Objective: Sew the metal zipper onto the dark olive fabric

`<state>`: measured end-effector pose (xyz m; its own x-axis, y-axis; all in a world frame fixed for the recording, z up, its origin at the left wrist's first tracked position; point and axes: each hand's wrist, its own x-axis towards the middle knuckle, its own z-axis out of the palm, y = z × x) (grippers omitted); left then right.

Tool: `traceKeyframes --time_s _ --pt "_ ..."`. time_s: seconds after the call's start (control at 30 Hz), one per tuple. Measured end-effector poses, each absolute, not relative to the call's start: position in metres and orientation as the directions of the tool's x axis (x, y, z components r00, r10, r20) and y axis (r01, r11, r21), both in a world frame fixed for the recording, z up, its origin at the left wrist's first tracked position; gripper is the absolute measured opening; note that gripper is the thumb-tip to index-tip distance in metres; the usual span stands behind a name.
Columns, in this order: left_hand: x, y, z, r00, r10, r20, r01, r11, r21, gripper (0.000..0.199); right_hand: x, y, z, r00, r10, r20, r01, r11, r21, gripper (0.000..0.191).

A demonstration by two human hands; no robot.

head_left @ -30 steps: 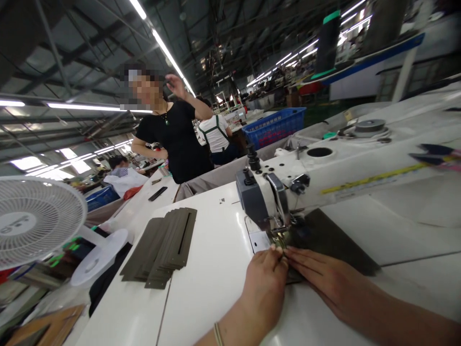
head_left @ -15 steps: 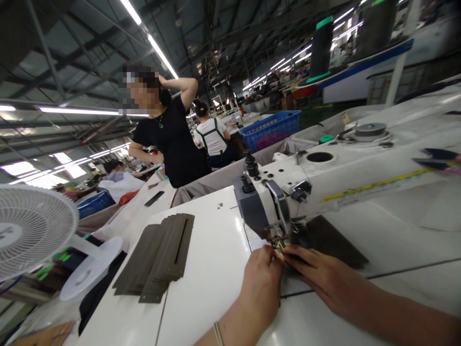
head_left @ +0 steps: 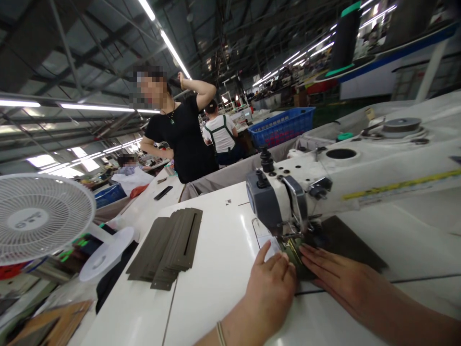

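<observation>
White sewing table [head_left: 223, 269], nearest: the left hand [head_left: 272, 288] and right hand [head_left: 340, 278] are laid flat, fingers extended and close together, on a dark olive fabric piece [head_left: 345, 242] that is pressed to the tabletop under the needle of the sewing machine [head_left: 288, 202], seemingly so that the edge is kept aligned at the foot. Against half a second earlier, the left thumb is now lifted and the fingertips no longer pinch at the foot. Further off, a stack of olive strips [head_left: 169, 250], a white fan [head_left: 39, 216] and a standing person in black [head_left: 180, 134] are recorded.
</observation>
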<state>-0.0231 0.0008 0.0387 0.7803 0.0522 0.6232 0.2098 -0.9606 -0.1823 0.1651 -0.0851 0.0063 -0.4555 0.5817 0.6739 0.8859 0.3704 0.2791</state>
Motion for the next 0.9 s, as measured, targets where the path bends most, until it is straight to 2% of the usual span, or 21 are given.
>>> traceKeyframes --time_s 0.17,0.3,0.57,0.73,0.9 --pt "-0.021 0.005 0.040 0.821 0.063 0.567 0.211 -0.957 -0.200 0.024 0.167 -0.083 0.004 -0.418 0.598 0.684 0.899 0.381 0.216 0.036" --pt "-0.020 0.011 0.037 0.835 0.073 0.545 0.217 -0.954 -0.204 0.023 0.168 -0.078 0.007 -0.422 0.571 0.704 0.895 0.387 0.223 0.039" --pt "-0.012 0.025 0.037 0.824 0.068 0.562 0.216 -0.956 -0.201 0.024 0.169 -0.067 0.019 -0.327 0.605 0.726 0.905 0.422 0.056 0.041" --pt "-0.010 0.032 0.032 0.851 0.152 0.503 0.251 -0.959 -0.135 0.015 0.164 -0.059 0.035 -0.290 0.614 0.734 0.904 0.427 0.000 0.040" --pt "-0.014 0.033 0.030 0.874 0.217 0.435 0.260 -0.965 -0.041 0.006 0.162 -0.059 0.031 -0.210 0.647 0.733 0.927 0.371 -0.061 0.030"
